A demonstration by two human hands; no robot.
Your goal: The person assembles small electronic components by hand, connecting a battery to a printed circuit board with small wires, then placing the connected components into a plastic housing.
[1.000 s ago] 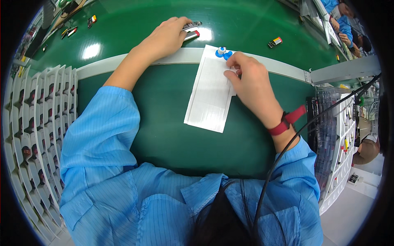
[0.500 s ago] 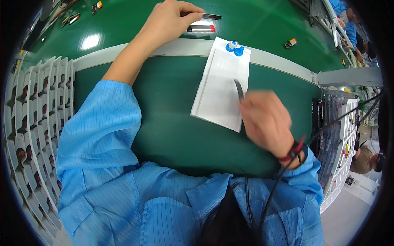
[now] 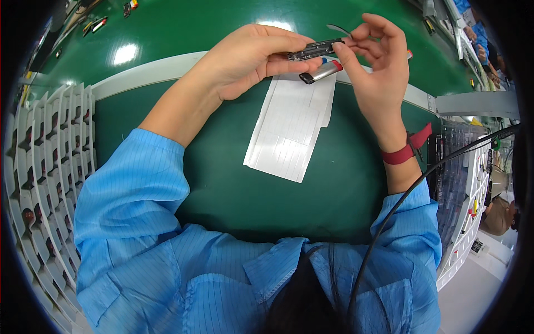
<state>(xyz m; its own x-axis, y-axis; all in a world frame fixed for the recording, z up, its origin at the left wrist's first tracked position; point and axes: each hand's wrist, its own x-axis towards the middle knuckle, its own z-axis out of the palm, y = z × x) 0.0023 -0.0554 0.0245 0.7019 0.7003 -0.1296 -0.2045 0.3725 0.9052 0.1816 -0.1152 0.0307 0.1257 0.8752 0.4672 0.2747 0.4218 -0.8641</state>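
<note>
My left hand (image 3: 261,58) pinches a narrow black circuit board (image 3: 316,50) with small marks along it. Close under the board is a silver battery cell (image 3: 324,72) with a red band and a dark end; whether it is joined to the board cannot be made out. At the board's right end, my right hand (image 3: 381,64) has its thumb and forefinger closed on a thin, dark, curved strip (image 3: 338,29), its other fingers loosely bent. Below both hands lies a white lined sheet (image 3: 286,131) with a notch in its right edge. A blue cap (image 3: 324,59) is mostly hidden behind the board and cell.
White racks (image 3: 53,150) with many slots stand at left. More trays (image 3: 464,206) are at right, near a black cable (image 3: 445,161). A pale raised edge (image 3: 139,69) crosses the bench. Small battery parts (image 3: 95,25) lie at far left; other people work at far right.
My right hand has moved up and away from the sheet to the board. My left hand has brought the board nearer and to the right. The cell now appears right beneath the board.
</note>
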